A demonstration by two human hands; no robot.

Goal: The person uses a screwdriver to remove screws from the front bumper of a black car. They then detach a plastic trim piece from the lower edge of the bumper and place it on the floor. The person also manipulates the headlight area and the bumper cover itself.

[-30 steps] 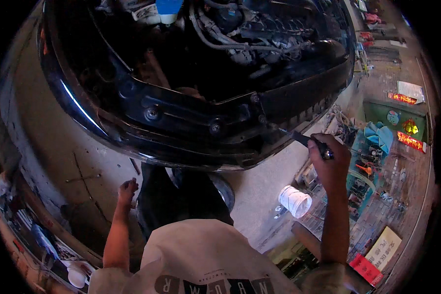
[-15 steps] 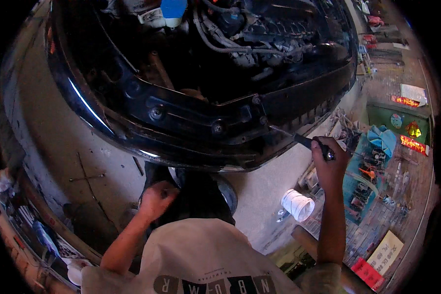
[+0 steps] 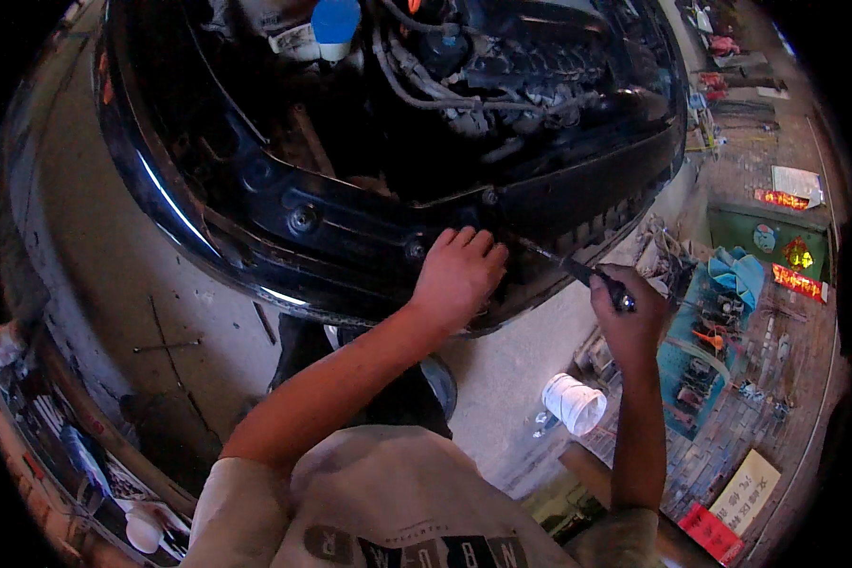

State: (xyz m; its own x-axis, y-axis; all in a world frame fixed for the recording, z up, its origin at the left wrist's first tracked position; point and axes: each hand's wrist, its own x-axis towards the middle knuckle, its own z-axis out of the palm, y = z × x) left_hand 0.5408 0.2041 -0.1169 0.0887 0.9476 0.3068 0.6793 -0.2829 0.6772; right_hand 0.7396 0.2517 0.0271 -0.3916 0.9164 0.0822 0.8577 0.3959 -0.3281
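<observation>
A black-handled screwdriver (image 3: 587, 275) is in my right hand (image 3: 625, 308), its thin metal shaft reaching up-left to the car's black front panel (image 3: 341, 208), at the edge of the open engine bay. Just left of the shaft's tip, my left hand (image 3: 459, 275) has its fingers curled down against that panel, beside a round bolt (image 3: 414, 248) and below a small fastener (image 3: 489, 197); its fingertips and anything under them are hidden. The engine (image 3: 530, 76) with its hoses and a blue-capped reservoir (image 3: 333, 24) lie beyond the panel.
A white bucket (image 3: 573, 402) lies on the floor at right, near a turquoise board with tools (image 3: 696, 374) and a green cabinet (image 3: 757, 237). A cross-shaped wrench (image 3: 166, 346) lies on the floor at left. Cluttered shelving (image 3: 76, 445) runs along the lower left.
My left hand has risen from low by my legs up and right onto the front panel. My right hand still holds the screwdriver at about the same spot.
</observation>
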